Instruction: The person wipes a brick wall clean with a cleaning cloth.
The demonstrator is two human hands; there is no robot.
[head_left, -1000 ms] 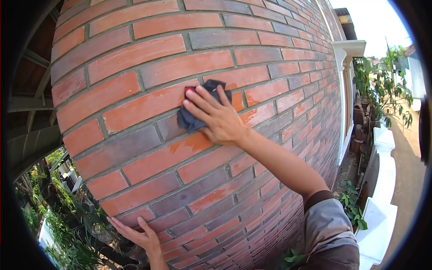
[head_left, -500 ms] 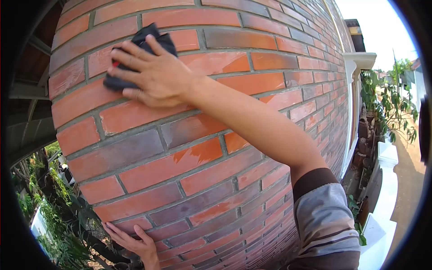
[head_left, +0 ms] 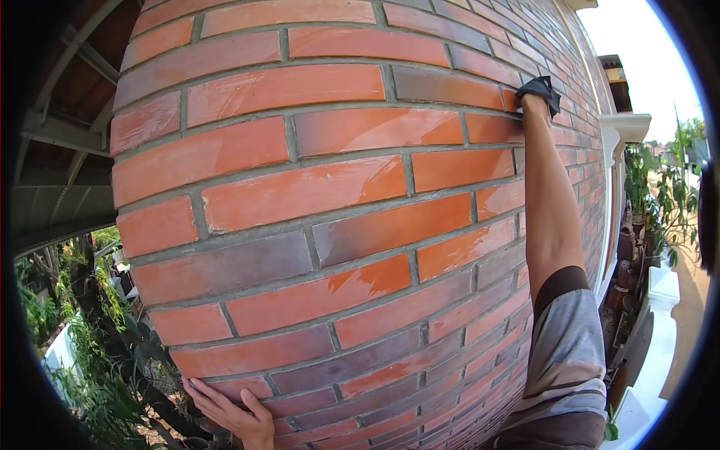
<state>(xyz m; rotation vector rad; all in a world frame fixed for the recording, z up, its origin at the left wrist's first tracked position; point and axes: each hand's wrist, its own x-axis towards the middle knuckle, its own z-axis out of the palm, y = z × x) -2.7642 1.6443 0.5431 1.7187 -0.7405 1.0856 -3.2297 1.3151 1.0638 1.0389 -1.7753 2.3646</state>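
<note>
Our right hand (head_left: 534, 102) grips the black cloth (head_left: 541, 90) against the upper brick wall (head_left: 341, 169), likely for wiping; left hand (head_left: 234, 414) empty, fingers slightly apart, braced low, probably for balance.

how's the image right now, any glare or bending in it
Head view: the wide lens bows the rows of the brick wall and leaves dark rounded borders; the sky is washed out to white; some middle bricks show glossy streaks; the roof underside sits in shade; the dark cloth shows little detail.
</note>
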